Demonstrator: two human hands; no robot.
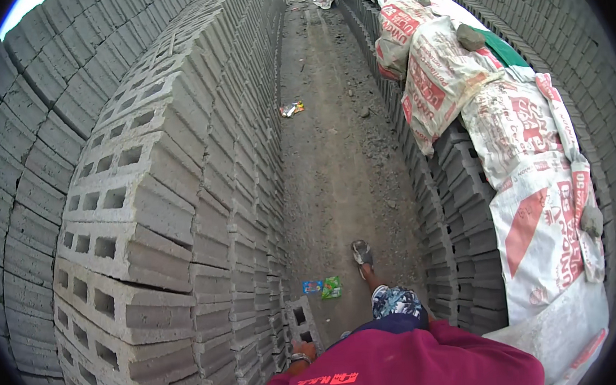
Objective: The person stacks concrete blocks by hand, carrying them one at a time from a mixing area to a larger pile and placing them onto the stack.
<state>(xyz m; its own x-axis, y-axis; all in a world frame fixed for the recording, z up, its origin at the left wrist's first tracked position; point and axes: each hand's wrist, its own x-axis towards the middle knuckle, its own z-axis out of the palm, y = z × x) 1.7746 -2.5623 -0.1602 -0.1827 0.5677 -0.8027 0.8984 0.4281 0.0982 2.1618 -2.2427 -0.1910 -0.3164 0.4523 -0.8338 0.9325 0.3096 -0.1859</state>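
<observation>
Low beside the left-hand stack, a grey concrete hollow block [302, 325] shows its row of square holes. My left hand [304, 350] grips its near end, with a band around the wrist; some of the fingers are hidden. My right hand is out of sight, behind or below the maroon top [408, 362]. One of my feet [361, 252] in a dark shoe is set forward on the dirt path.
A tall stack of hollow blocks [161, 255] walls the path [335, 168] on the left. Another stack [457, 202] lines the right, draped with white and red cement sacks [529, 197] weighted by stones [591, 221]. Wrappers [331, 287] and loose gravel litter the ground.
</observation>
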